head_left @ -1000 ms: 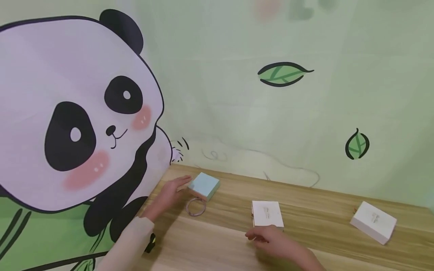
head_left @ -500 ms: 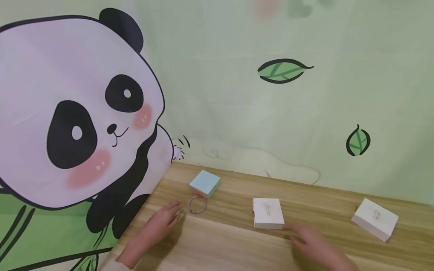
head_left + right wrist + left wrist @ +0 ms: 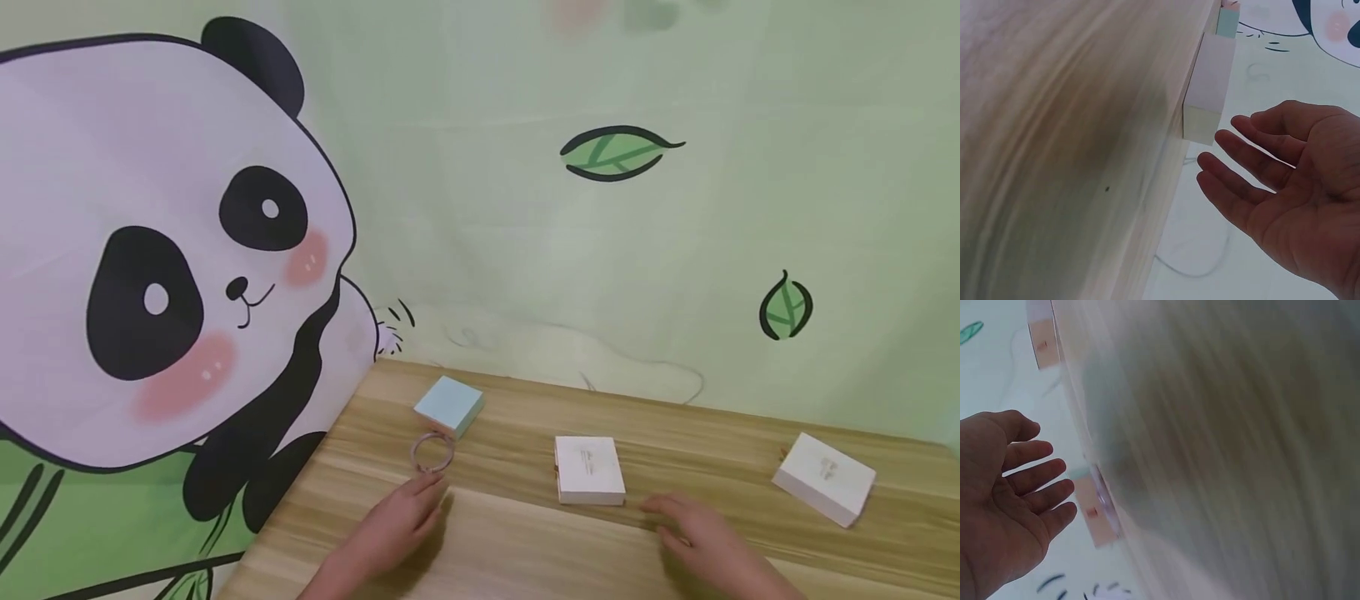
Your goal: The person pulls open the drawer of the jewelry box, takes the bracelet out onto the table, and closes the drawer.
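Observation:
My left hand (image 3: 401, 525) is just in front of a thin pale purple ring, bangle-like (image 3: 432, 452); whether the fingertips touch it I cannot tell. In the left wrist view that hand (image 3: 1013, 494) has loosely bent fingers and nothing in its grasp. Behind the ring lies a light blue square box (image 3: 449, 406). A white box with small printed lettering (image 3: 589, 470) sits mid-table. Just right of its front corner my right hand (image 3: 708, 542) hovers, apart from it. Relaxed fingers and a bare palm show on the right hand (image 3: 1297, 181) in the right wrist view.
Another white box (image 3: 825, 479), turned at an angle, lies farther right on the wooden table (image 3: 525, 550). Along the table's back edge hangs a pale green cloth (image 3: 487, 208) printed with leaves. A large panda print (image 3: 172, 250) covers the left side.
My left hand has drawn back from beside the blue box, then shifted right to in front of the ring. My right hand has moved right, away from the middle white box. The boxes stay put.

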Demonstrator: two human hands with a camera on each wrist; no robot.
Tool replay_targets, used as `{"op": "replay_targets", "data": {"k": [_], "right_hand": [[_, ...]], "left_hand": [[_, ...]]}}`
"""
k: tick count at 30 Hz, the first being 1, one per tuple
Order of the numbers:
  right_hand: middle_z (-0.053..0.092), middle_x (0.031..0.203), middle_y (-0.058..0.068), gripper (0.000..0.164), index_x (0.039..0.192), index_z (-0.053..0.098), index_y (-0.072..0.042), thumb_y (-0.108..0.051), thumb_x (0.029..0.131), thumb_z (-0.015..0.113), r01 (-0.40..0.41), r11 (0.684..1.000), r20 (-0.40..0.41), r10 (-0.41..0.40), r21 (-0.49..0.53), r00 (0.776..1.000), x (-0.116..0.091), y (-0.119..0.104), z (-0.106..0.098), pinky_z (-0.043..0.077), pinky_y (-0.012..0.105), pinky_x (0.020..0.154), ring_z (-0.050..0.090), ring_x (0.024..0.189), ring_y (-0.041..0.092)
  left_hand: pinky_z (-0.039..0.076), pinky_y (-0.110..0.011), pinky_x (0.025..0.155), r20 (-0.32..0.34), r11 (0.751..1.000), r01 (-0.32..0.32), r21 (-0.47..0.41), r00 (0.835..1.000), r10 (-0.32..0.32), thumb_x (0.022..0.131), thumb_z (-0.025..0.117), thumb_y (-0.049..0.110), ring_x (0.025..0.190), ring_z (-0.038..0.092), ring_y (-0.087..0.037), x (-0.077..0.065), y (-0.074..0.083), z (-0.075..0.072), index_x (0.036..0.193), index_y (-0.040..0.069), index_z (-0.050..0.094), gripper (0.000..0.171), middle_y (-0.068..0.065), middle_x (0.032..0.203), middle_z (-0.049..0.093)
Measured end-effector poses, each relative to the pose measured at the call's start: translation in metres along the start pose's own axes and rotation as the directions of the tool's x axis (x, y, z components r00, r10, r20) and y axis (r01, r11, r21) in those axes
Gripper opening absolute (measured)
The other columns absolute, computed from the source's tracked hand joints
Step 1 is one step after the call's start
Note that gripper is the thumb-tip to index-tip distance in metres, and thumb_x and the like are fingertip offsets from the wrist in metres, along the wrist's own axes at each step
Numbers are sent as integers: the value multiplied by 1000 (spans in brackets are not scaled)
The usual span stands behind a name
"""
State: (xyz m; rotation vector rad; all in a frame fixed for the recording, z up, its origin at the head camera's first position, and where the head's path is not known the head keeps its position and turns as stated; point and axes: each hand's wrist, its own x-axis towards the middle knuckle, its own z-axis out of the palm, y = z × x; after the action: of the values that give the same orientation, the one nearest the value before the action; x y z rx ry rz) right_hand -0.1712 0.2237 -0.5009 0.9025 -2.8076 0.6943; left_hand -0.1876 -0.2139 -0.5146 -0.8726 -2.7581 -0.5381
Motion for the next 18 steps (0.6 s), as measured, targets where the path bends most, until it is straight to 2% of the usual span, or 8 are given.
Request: {"op": "replay_targets", "data": {"k": [4,11,18], "right_hand": [[70,118,15,29,118,69,1,-1,89,70,1,1000,8,-1,-5,1000,1,2,-1,56,52,89,66,108,38],[70,120,16,30,120,68,0,-2,90,70,-28,1000,1,28,10,1000,5,2,-1,55,54,91,66,111,39],[71,117,14,28,118,69,-1,-4,90,71,-16,1000,-32,16,-18,999,4,10,2,55,53,90,67,108,37]], "left_hand": [[50,-49,104,44,999,-41,7,998,41,100,63,10,127,58,-36,8,18,3,136,-7,59,41,-25,137,59],[47,-45,108,77,995,-98,34,993,95,102,61,16,133,55,-32,24,46,12,139,-3,59,41,-19,142,58],[47,-41,109,93,982,-170,75,982,163,102,62,19,134,55,-27,52,75,28,139,2,60,41,-13,142,59]]}}
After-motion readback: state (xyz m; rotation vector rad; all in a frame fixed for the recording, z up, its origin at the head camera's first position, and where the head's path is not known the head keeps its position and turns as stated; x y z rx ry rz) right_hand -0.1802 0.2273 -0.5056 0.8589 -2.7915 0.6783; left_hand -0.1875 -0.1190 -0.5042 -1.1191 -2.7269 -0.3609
